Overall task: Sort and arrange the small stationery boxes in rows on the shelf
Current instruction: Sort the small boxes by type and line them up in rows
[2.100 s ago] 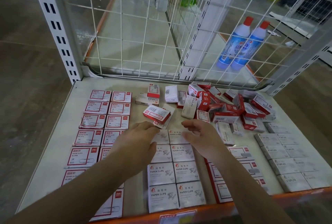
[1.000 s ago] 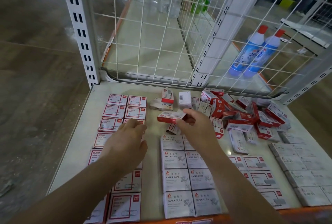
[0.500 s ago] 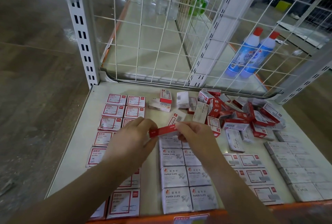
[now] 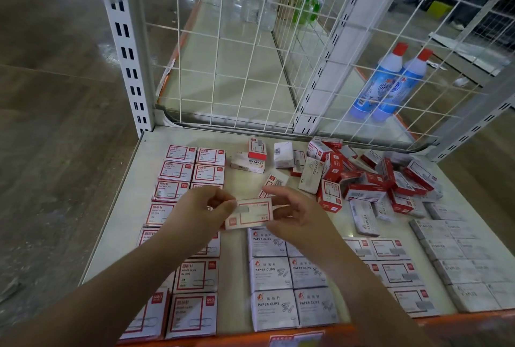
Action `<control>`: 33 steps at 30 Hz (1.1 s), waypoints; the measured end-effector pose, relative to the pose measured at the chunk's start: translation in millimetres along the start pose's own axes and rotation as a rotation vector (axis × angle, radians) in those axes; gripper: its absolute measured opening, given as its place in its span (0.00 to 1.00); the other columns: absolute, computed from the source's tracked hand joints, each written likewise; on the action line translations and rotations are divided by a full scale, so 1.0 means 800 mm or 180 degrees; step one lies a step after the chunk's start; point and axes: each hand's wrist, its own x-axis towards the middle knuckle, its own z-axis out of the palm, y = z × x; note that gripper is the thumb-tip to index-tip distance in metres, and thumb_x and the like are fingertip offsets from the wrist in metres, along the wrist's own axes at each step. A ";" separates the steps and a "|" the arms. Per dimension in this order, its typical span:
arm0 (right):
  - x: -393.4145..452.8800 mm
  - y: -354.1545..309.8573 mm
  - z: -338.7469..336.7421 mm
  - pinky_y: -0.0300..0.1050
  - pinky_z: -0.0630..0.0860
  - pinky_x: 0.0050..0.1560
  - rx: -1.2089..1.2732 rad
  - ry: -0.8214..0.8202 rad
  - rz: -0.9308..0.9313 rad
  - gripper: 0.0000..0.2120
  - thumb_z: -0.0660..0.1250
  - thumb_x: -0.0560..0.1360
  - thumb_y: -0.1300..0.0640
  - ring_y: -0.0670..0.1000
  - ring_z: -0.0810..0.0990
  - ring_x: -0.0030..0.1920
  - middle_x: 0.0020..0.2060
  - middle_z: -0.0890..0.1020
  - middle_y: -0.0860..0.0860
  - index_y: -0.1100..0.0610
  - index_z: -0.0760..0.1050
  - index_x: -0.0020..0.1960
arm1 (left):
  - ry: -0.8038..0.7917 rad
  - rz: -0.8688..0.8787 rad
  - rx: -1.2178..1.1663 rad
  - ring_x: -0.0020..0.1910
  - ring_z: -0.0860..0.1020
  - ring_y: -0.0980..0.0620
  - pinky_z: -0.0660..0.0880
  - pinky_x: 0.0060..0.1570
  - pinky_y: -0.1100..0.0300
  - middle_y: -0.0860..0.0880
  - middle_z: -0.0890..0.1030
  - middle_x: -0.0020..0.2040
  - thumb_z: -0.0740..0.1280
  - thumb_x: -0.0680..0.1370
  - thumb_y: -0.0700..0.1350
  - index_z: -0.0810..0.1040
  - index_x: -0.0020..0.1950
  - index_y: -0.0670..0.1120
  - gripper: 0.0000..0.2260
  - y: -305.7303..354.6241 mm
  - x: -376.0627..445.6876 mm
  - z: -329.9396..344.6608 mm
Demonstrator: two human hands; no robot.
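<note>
- The shelf, a pale deck with an orange front edge, carries all the stationery boxes; a white wire grid closes its back.
- Beyond the grid, we see two blue bottles with red caps standing side by side.
- An unsorted pile of red and white staple boxes fills the far right of the shelf.
- On the left we see two columns of red-framed paper clip boxes; at centre, white paper clip boxes lie in rows.
- Our left hand and right hand pinch opposite ends of one red-framed box, held just above the shelf between the columns.
</note>
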 end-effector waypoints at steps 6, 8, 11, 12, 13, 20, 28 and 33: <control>0.000 0.007 0.006 0.35 0.77 0.46 -0.0037 0.0216 0.0134 0.18 0.67 0.74 0.64 0.42 0.80 0.46 0.46 0.81 0.47 0.53 0.73 0.62 | 0.0090 -0.0095 -0.0022 0.42 0.79 0.52 0.78 0.39 0.64 0.50 0.79 0.42 0.63 0.78 0.43 0.75 0.42 0.49 0.05 -0.002 -0.001 -0.001; 0.000 0.007 0.005 0.31 0.76 0.45 -0.0032 0.0281 0.0119 0.14 0.66 0.74 0.64 0.39 0.80 0.43 0.43 0.82 0.46 0.54 0.75 0.58 | 0.0111 -0.0118 -0.0060 0.42 0.79 0.52 0.78 0.37 0.64 0.49 0.79 0.42 0.63 0.78 0.43 0.75 0.42 0.49 0.05 -0.002 -0.001 -0.002; -0.001 0.009 0.005 0.32 0.76 0.47 0.0057 0.0320 0.0152 0.11 0.66 0.75 0.63 0.39 0.81 0.43 0.43 0.83 0.45 0.54 0.77 0.56 | 0.0178 -0.0118 -0.0240 0.42 0.79 0.52 0.77 0.36 0.65 0.49 0.78 0.43 0.63 0.78 0.43 0.75 0.43 0.48 0.05 0.000 -0.003 -0.001; -0.001 0.009 0.005 0.33 0.77 0.48 0.0115 0.0320 0.0173 0.10 0.66 0.75 0.63 0.40 0.82 0.44 0.43 0.83 0.45 0.55 0.78 0.55 | 0.0205 -0.0102 -0.0296 0.41 0.78 0.53 0.77 0.36 0.66 0.49 0.78 0.43 0.63 0.78 0.43 0.76 0.43 0.48 0.05 0.002 -0.004 0.000; -0.001 0.009 0.006 0.33 0.77 0.48 0.0173 0.0316 0.0190 0.09 0.66 0.75 0.63 0.41 0.82 0.44 0.43 0.84 0.45 0.55 0.79 0.53 | 0.0226 -0.0084 -0.0334 0.42 0.78 0.53 0.77 0.36 0.66 0.49 0.78 0.43 0.63 0.78 0.42 0.76 0.43 0.48 0.05 0.003 -0.005 0.001; 0.000 -0.002 0.004 0.30 0.76 0.42 0.0156 0.0474 -0.0031 0.12 0.66 0.73 0.66 0.39 0.81 0.40 0.36 0.83 0.43 0.49 0.79 0.44 | 0.0151 0.0122 -0.0097 0.46 0.78 0.57 0.75 0.35 0.70 0.55 0.79 0.44 0.64 0.77 0.43 0.75 0.48 0.51 0.03 -0.001 -0.010 0.003; 0.003 -0.014 0.002 0.30 0.75 0.41 0.0114 0.0407 -0.0170 0.10 0.66 0.74 0.65 0.39 0.80 0.40 0.39 0.83 0.46 0.50 0.78 0.44 | -0.0038 0.0278 0.0043 0.42 0.80 0.58 0.75 0.33 0.71 0.55 0.81 0.43 0.68 0.75 0.43 0.76 0.43 0.56 0.06 0.005 -0.010 0.007; 0.003 -0.005 0.006 0.29 0.74 0.42 -0.0015 0.0333 0.0011 0.09 0.66 0.75 0.62 0.38 0.80 0.41 0.42 0.82 0.47 0.54 0.78 0.53 | 0.0210 0.0264 0.0109 0.39 0.78 0.59 0.72 0.29 0.74 0.55 0.79 0.41 0.67 0.76 0.44 0.76 0.44 0.52 0.02 0.005 -0.009 0.007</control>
